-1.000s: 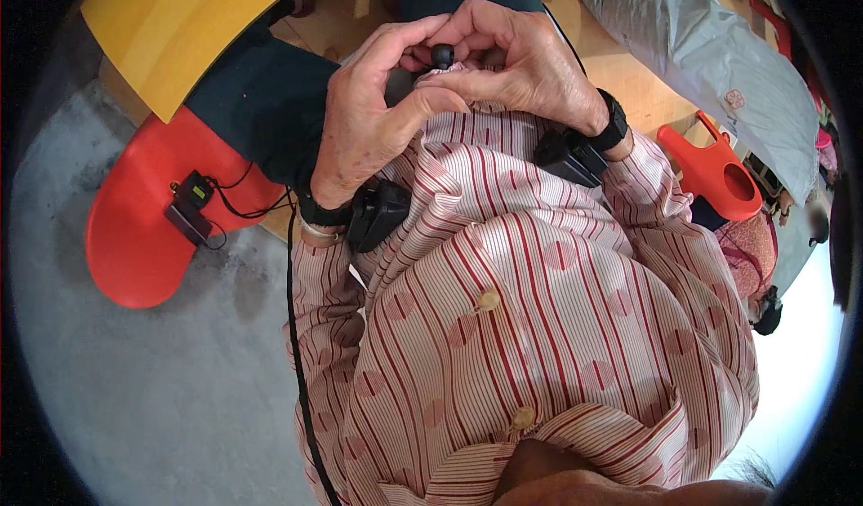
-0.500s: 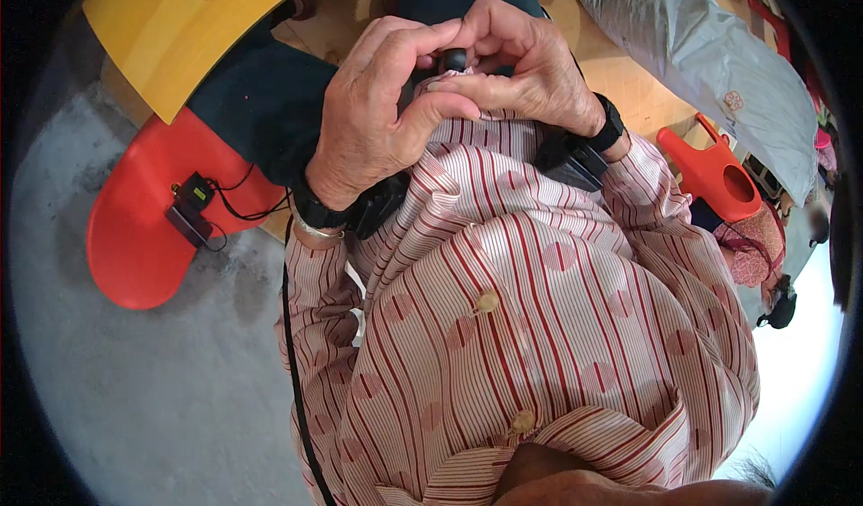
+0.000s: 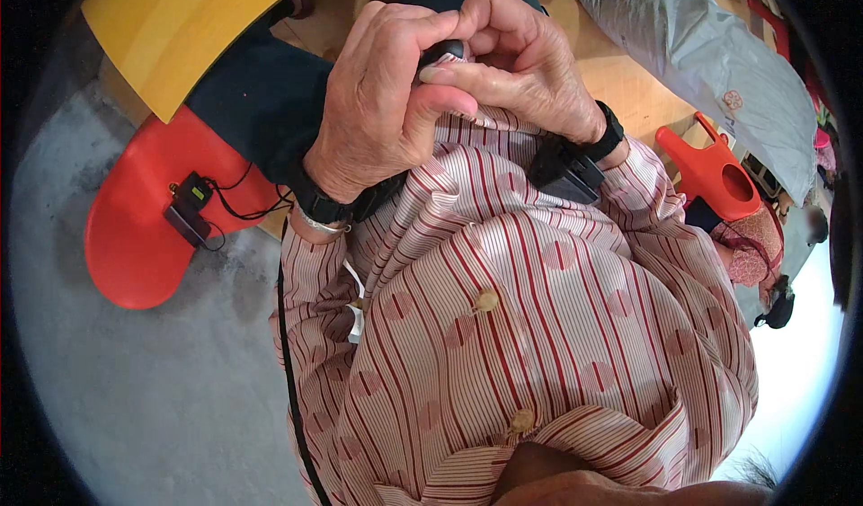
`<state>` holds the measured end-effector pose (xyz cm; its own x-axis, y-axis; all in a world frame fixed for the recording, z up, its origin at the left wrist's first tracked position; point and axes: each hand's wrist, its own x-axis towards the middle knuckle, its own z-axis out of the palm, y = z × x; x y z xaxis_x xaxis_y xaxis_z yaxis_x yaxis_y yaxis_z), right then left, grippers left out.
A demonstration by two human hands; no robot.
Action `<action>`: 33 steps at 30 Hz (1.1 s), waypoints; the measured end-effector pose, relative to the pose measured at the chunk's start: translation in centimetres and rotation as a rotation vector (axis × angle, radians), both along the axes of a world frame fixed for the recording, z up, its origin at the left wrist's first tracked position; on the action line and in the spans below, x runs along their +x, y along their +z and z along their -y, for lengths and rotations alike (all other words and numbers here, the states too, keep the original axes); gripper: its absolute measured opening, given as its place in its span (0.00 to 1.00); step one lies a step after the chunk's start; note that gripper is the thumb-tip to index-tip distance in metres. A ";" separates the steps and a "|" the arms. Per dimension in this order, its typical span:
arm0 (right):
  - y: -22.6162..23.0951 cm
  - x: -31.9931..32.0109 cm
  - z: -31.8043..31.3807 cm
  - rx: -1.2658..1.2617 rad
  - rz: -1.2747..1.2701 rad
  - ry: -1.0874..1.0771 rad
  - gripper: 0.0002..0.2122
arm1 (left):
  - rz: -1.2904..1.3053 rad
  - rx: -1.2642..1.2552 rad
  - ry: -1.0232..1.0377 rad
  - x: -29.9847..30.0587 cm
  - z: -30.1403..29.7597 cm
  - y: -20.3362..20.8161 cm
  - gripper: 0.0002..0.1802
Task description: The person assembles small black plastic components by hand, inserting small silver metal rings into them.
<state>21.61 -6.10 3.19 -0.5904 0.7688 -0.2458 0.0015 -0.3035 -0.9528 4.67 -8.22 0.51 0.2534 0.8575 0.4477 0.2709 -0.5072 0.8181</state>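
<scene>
Above my lap, my left hand (image 3: 373,102) and my right hand (image 3: 517,70) meet with fingertips touching. Between them is a small black rounded piece (image 3: 444,51), mostly hidden by the fingers, so its kind is unclear. A bit of striped cloth shows at its lower edge, beside the right thumb. My right thumb and fingers pinch there, while the left fingers curl over the far side with the thumb below. Black straps circle both wrists. The striped shirt (image 3: 539,299) bunches up just below the hands.
On the left, a red plastic seat (image 3: 144,227) carries small black boxes (image 3: 191,208) with cables. A curved yellow panel (image 3: 171,34) rises at upper left. To the right lie a big grey plastic bag (image 3: 710,75), an orange-red plastic piece (image 3: 710,178) and patterned red cloth (image 3: 755,250).
Both hands have shifted slightly up, away from my body. The black piece has tilted and moved a little left, and the right thumb now lies closer over it.
</scene>
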 end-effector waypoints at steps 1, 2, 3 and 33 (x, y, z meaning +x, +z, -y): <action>-0.1 -0.1 0.1 -0.031 -0.022 -0.034 0.09 | -0.010 -0.003 0.003 0.0 0.0 0.0 0.29; -0.1 -0.2 0.1 -0.062 -0.044 -0.066 0.08 | -0.012 -0.002 0.004 -0.1 0.0 0.2 0.29; -0.3 -0.1 0.1 -0.061 -0.046 -0.064 0.08 | 0.001 -0.075 -0.007 -0.1 0.1 0.5 0.28; -2.2 1.1 -1.0 -0.366 -0.357 0.144 0.14 | 0.014 -0.367 0.011 -1.0 0.2 2.5 0.10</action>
